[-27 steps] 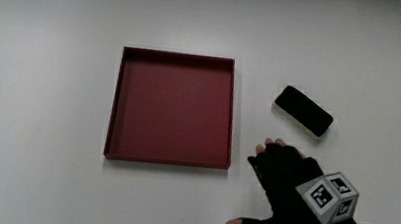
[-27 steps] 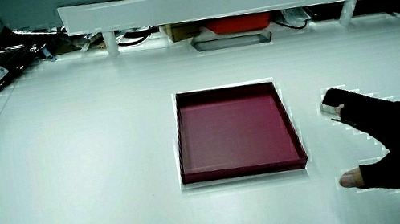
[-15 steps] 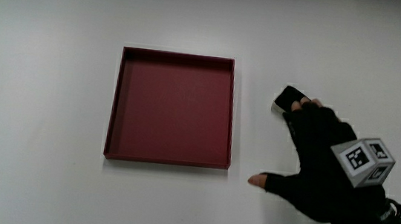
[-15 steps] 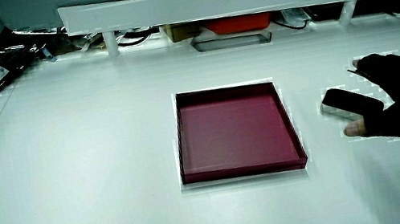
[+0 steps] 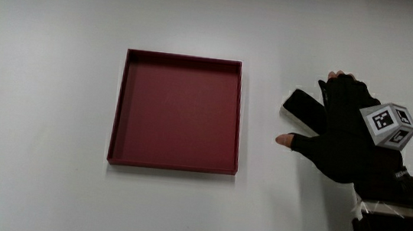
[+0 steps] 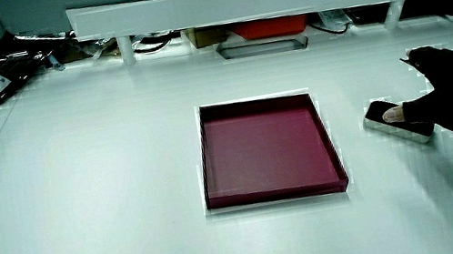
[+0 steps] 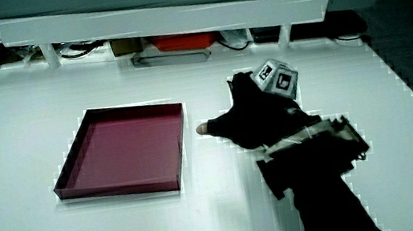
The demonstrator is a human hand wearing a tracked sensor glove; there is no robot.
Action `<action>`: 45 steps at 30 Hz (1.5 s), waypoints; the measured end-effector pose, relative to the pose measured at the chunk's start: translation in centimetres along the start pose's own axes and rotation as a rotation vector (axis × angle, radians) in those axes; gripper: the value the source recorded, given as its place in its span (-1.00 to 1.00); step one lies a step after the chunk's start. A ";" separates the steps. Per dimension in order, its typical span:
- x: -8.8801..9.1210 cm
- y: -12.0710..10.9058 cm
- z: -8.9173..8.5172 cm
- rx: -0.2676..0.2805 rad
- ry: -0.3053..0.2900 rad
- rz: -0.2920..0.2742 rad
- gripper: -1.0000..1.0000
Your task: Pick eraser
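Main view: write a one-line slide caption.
Gloved hand settles over the black eraser beside the empty red tray on the white table.

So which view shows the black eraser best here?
The main view: the flat black eraser lies beside the shallow dark red tray, partly under the hand. A side view shows its end; elsewhere the hand hides it.

Dark red tray [image 5: 177,112] with deeper maroon walls, on a plain white table [image 5: 37,113]. At three o'clock of the tray, a black eraser [image 5: 302,106] with a pale underside. At three o'clock of the eraser, a black glove on the hand [image 5: 346,142], with bare skin-toned fingertips [image 5: 284,140]. At four o'clock of the eraser, a white cube [image 5: 388,125] with black square markings.
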 end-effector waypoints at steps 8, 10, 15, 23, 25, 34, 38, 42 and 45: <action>2.8 2.8 -1.1 -0.050 0.057 -0.095 0.00; 3.3 3.4 -1.4 -0.055 0.055 -0.122 0.00; 5.0 4.8 -2.5 -0.089 0.060 -0.183 0.00; 6.5 6.1 -3.9 -0.137 0.063 -0.249 0.00; 7.0 6.3 -4.2 -0.152 0.065 -0.263 0.00; 7.2 6.5 -4.4 -0.126 0.055 -0.247 0.08; 7.2 6.4 -4.4 -0.084 0.044 -0.251 0.24; 7.2 6.3 -4.5 -0.034 0.033 -0.248 0.40; 7.2 6.3 -4.6 -0.014 0.025 -0.245 0.52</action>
